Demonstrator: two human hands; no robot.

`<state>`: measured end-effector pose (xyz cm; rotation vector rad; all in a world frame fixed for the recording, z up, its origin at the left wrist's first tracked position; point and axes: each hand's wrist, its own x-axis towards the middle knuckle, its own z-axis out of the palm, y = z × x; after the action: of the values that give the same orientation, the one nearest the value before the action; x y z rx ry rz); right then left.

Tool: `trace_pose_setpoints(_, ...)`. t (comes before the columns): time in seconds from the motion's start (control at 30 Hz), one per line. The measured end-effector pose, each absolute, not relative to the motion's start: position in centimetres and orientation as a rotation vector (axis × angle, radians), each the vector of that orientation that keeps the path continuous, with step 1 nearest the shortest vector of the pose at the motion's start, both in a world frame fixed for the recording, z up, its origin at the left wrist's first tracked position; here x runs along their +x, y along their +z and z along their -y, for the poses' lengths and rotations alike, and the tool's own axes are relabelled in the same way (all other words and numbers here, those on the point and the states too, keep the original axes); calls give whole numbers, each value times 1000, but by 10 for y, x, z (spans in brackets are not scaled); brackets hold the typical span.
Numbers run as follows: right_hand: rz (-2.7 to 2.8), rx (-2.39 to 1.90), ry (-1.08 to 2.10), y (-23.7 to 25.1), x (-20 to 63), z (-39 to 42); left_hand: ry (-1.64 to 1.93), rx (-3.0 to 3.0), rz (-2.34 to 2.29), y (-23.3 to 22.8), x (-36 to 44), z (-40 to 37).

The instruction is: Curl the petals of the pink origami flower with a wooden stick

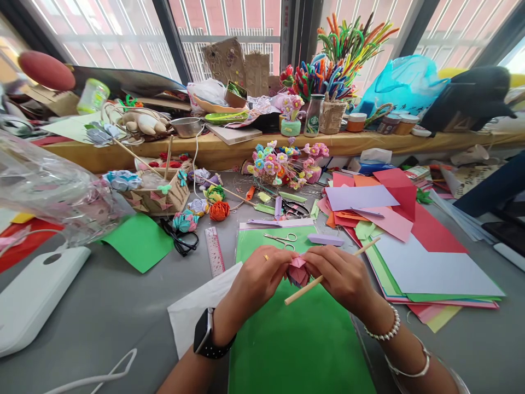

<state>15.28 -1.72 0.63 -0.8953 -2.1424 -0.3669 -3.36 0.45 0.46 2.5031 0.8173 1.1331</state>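
Between both hands is a folded paper flower point(299, 272) in pink, with some purple at its lower side. My left hand point(262, 279) pinches the flower's left edge; a ring shows on one finger. On the opposite edge, the fingertips of my right hand point(342, 276) are closed on the same flower. A thin wooden stick point(303, 290) also runs slantwise under the right hand's fingers, its near end pointing down and left. Beneath the hands lies a green sheet point(299, 339). Just beyond them are small scissors point(283, 238) and a folded purple paper strip point(326, 239).
Stacked coloured paper point(430, 265) lies to the right. A pink ruler point(214, 253), white tissue point(184, 312) and black-handled scissors point(296, 209) surround the green sheet. Finished paper flowers point(219, 210) sit near a cardboard basket point(158, 194). A white power strip point(41, 298) is at left.
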Motion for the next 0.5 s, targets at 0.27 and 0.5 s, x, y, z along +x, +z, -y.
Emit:
trace_pose_setpoints(0.27,2127,-925,-96,11,159,12,1232,2527,-803,2,-31,-3)
trace_pose_setpoints(0.5,2125,-890,-280,11,155,16,1304,2489,-846,1,-27,-2)
